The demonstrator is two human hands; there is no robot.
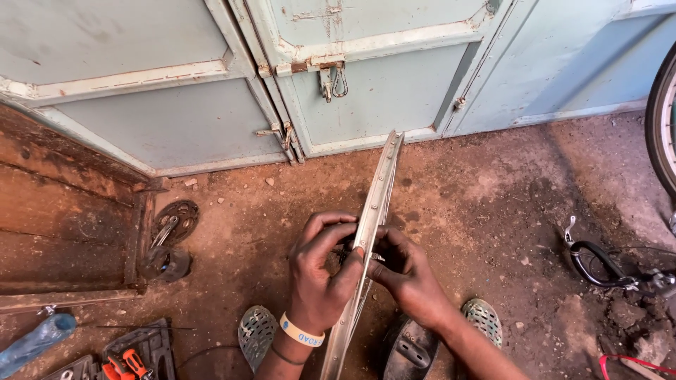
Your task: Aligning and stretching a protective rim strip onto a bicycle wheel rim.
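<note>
A bare metal wheel rim (pixel 373 232) stands edge-on between the person's knees, running from the bottom of the view up toward the pale blue doors (pixel 380 84); both hands meet at its middle. The left hand (pixel 320 271) wraps the rim from the left, thumb pressed on its face, fingers closed around the edge; the right hand (pixel 408 278) pinches something small and dark against the rim's far side, fingers closed, though what they pinch is too hidden to name. The rim looks stiff and fairly light, a thin hoop of steel with a row of holes; its polished face likely slides under a dusty grip, so the flanged edges are the surer hold, and it would probably bend if levered hard sideways. Around it on the dirt floor (pixel 479 204): two perforated sandals (pixel 257 327), a sprocket (pixel 176 218) by the wooden step (pixel 63 232), a tool tray (pixel 134 352) with orange-handled pliers, a blue bottle (pixel 35 341), a cable with a brake lever (pixel 595 260), a tyre (pixel 660 119) at the right edge.
</note>
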